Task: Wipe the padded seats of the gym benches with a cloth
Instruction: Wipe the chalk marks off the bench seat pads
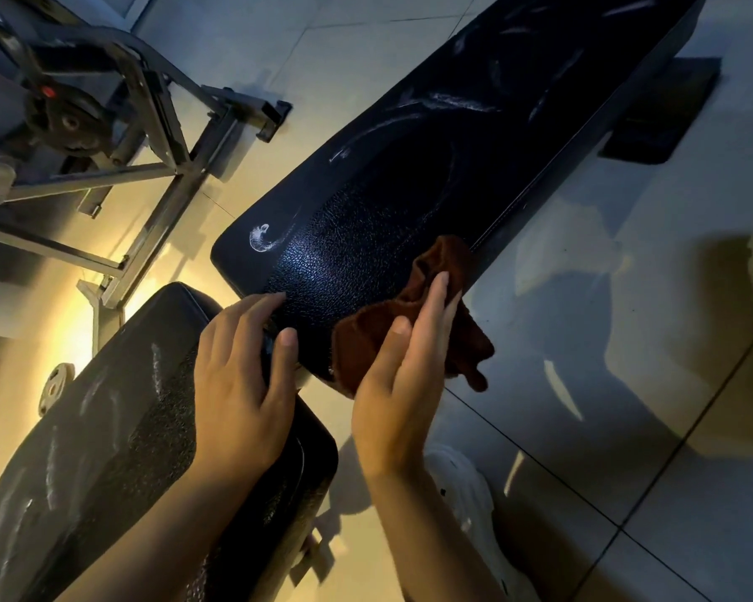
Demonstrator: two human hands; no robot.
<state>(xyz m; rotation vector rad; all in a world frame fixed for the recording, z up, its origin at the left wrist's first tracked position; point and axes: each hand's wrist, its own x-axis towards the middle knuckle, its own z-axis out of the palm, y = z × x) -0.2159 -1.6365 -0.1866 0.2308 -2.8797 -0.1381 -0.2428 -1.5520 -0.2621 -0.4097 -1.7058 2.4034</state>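
A long black padded bench back [453, 136] runs from the centre to the upper right, streaked with white residue. A shorter black seat pad [105, 427] lies at the lower left, also streaked. A brown cloth [414, 315] lies over the near right corner of the long pad and hangs off its edge. My right hand [405, 380] presses on the cloth with straight fingers. My left hand [240, 375] rests across the gap between the two pads, fingers relaxed, fingertips touching the long pad.
A metal gym frame [157, 136] with a weight plate [68, 119] stands on the tiled floor at the upper left. A small plate [55, 386] lies by the seat pad. A dark bench foot [666, 110] shows at the upper right. A white shoe [466, 493] is below.
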